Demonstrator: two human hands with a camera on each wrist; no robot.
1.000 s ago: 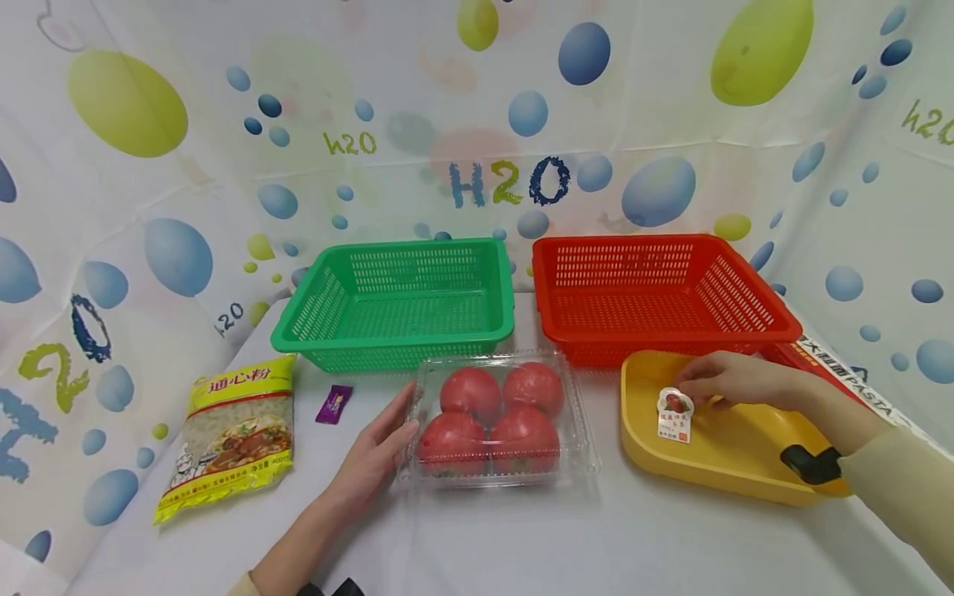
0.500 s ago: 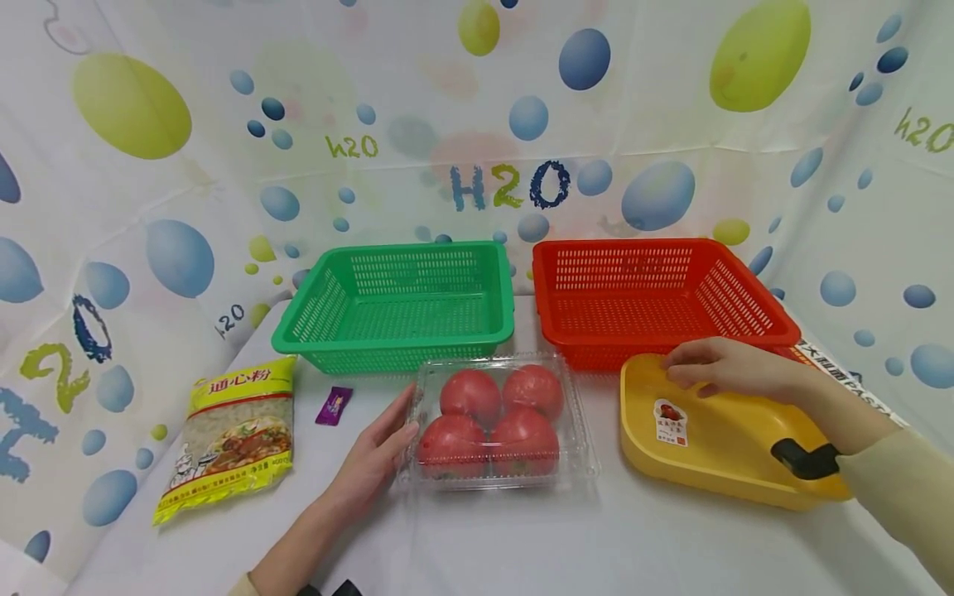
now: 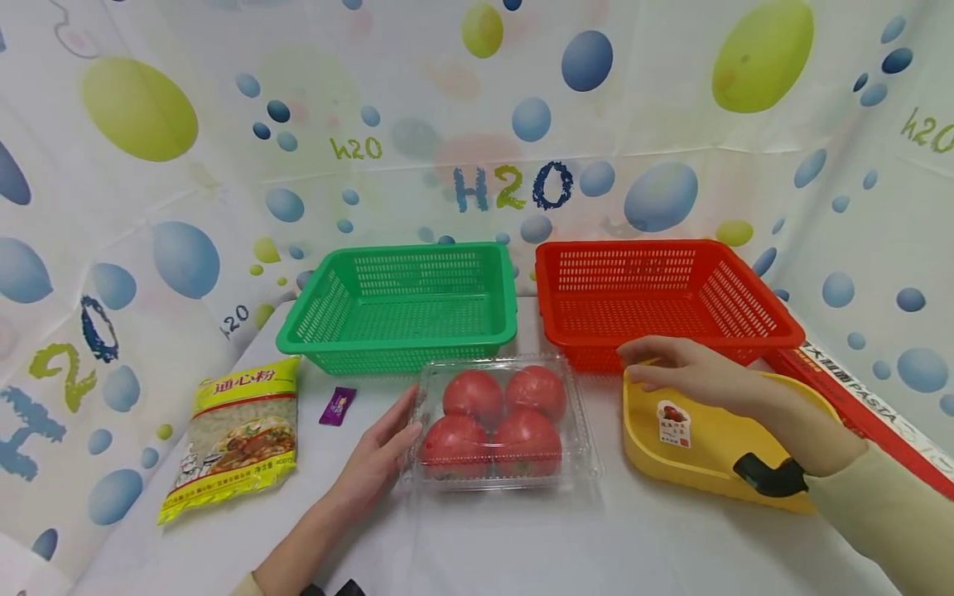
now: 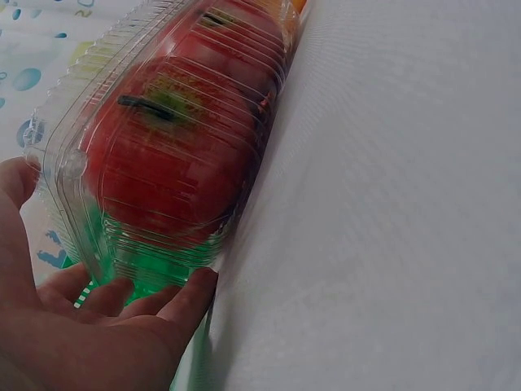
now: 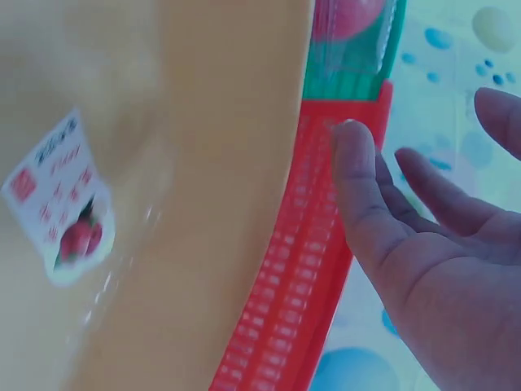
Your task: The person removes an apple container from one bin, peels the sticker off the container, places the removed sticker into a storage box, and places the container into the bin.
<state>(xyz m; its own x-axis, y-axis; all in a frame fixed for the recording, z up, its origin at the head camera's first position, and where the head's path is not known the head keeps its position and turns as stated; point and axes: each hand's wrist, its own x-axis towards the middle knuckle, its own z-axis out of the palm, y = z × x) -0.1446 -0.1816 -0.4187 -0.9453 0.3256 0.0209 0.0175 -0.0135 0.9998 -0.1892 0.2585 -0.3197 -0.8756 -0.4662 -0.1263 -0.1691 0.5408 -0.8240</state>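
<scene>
A clear clamshell box [image 3: 501, 420] with several red tomatoes lies at the middle of the white table. My left hand [image 3: 406, 411] rests flat against its left side, fingers straight; in the left wrist view the fingers [image 4: 130, 297] touch the box [image 4: 171, 138] at its lower edge. My right hand [image 3: 629, 366] hovers with relaxed fingers over the far left corner of a yellow tray [image 3: 708, 472] and holds nothing. A small white sticker [image 3: 673, 422] with a red fruit picture lies inside the tray. The right wrist view shows the right hand [image 5: 407, 204] spread beside the tray [image 5: 187, 163] and the sticker [image 5: 61, 208].
A green basket [image 3: 402, 331] and a red basket [image 3: 671, 248] stand side by side behind the box. A yellow macaroni bag [image 3: 238, 434] and a purple sachet [image 3: 337, 406] lie at the left. A long red pasta box [image 3: 857, 389] lies along the right edge.
My right hand let go of the sticker, which now lies in the tray, and moved up and left toward the tray's far corner. The left hand stayed on the box.
</scene>
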